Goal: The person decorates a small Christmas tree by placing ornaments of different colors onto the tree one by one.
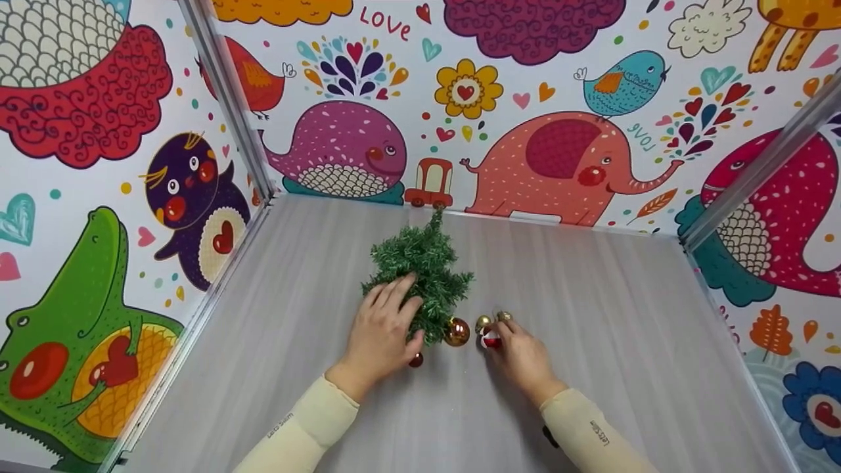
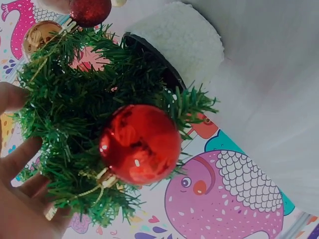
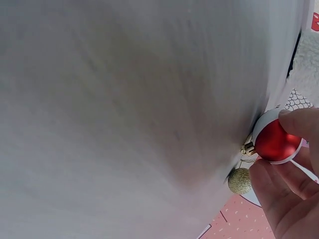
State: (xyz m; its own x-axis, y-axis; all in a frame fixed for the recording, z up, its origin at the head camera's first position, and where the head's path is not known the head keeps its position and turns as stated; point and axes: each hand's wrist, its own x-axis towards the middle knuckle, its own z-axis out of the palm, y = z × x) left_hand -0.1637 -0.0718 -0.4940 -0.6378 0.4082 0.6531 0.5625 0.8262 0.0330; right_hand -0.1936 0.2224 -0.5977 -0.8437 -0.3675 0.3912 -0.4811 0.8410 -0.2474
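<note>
A small green artificial Christmas tree [image 1: 420, 256] leans on the tabletop in the head view. My left hand [image 1: 386, 325] rests against its branches, with fingers spread and fairly straight. A shiny red bauble [image 2: 141, 144] hangs on the tree in the left wrist view, as do a gold bauble [image 1: 457, 332] and a dark red glitter bauble [image 2: 90, 11]. Beside the tree, my right hand [image 1: 523, 358] pinches a red and white bauble [image 3: 277, 142] between thumb and fingers. Small gold baubles [image 1: 483, 322] lie close to that hand; one gold glitter bauble [image 3: 239, 180] shows in the right wrist view.
A fluffy white base [image 2: 182, 42] with a dark rim carries the tree. The grey wood-grain tabletop [image 1: 604, 315] meets walls printed with cartoon animals [image 1: 552, 171] at the back and sides. Metal edge strips [image 1: 227, 95] run up the corners.
</note>
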